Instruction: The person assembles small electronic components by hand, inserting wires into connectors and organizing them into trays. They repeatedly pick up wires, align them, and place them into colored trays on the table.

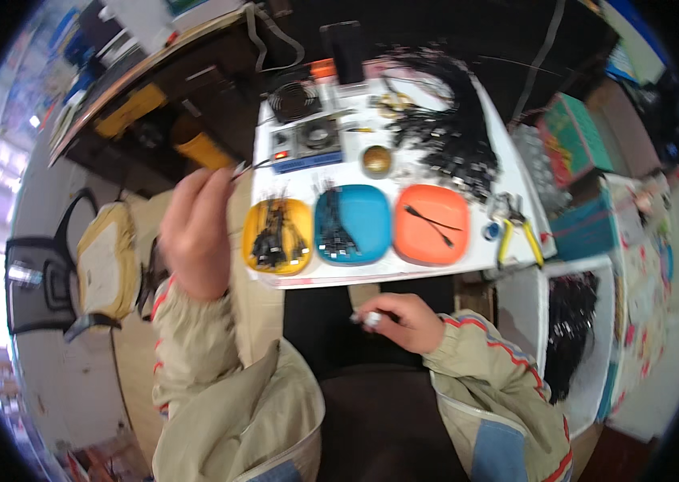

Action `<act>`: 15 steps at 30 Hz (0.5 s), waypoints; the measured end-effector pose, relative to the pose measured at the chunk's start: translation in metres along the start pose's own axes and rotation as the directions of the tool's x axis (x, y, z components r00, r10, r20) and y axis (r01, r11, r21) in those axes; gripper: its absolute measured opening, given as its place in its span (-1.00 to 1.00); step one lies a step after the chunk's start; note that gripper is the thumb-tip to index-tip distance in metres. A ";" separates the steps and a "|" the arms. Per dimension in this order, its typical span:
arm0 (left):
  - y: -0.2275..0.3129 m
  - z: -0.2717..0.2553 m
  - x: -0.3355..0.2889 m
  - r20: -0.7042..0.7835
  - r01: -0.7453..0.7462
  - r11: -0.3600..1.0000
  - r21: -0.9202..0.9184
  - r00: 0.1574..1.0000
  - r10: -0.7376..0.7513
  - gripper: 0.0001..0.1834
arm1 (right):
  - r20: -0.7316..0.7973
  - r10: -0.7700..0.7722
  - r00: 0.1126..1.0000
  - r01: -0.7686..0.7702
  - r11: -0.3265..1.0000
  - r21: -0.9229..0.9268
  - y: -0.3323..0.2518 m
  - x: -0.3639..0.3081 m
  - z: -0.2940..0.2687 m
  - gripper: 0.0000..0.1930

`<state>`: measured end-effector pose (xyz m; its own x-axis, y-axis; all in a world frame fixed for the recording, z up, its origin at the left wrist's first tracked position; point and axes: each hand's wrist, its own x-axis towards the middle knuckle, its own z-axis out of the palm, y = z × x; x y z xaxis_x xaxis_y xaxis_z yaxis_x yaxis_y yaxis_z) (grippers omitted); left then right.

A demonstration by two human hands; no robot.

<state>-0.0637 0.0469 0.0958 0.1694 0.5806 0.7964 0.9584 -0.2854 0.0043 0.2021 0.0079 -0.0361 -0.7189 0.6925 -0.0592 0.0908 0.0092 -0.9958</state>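
Note:
My left hand (199, 233) is raised at the table's left edge, blurred by motion. Its fingers are pinched together, and what they hold is too small to make out. Over my lap, my right hand (403, 321) is closed on a small white object (372, 320). Closest to my left hand is a yellow tray (251, 261) with a bundle of short black cables (277, 233). A blue tray (369, 217) beside it carries more of these at its left side. In the orange tray (432, 197) lie two short black cable pieces (432, 221).
Behind the trays stand a blue-fronted soldering station (307, 161), a round brass-coloured tin (375, 160) and an upright phone (344, 52). Black cables (452, 128) heap at the back right. Yellow-handled pliers (520, 233) lie at the right edge. A white foam box (608, 321) is on the right.

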 end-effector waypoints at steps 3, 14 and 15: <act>0.043 -0.042 -0.007 0.050 0.167 0.913 -0.371 0.986 -0.160 -0.93 | -0.066 -0.212 0.975 0.195 0.961 -0.195 -0.022 0.004 0.009 -0.63; 0.184 -0.021 -0.022 0.526 0.455 -0.346 -0.821 0.838 -0.146 -0.54 | -0.424 -0.173 0.889 0.012 0.934 -0.357 -0.098 -0.099 -0.011 -0.64; 0.178 -0.015 -0.018 0.512 0.472 -0.348 -0.810 0.859 -0.026 -0.46 | -0.470 -0.259 0.843 0.075 0.924 -0.375 -0.111 -0.126 -0.031 -0.65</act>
<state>0.1003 -0.0262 0.0910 0.2383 0.8962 0.3743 -0.4395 -0.2441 0.8644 0.3038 -0.0585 0.0839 -0.3057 0.9211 0.2411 0.2880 0.3309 -0.8986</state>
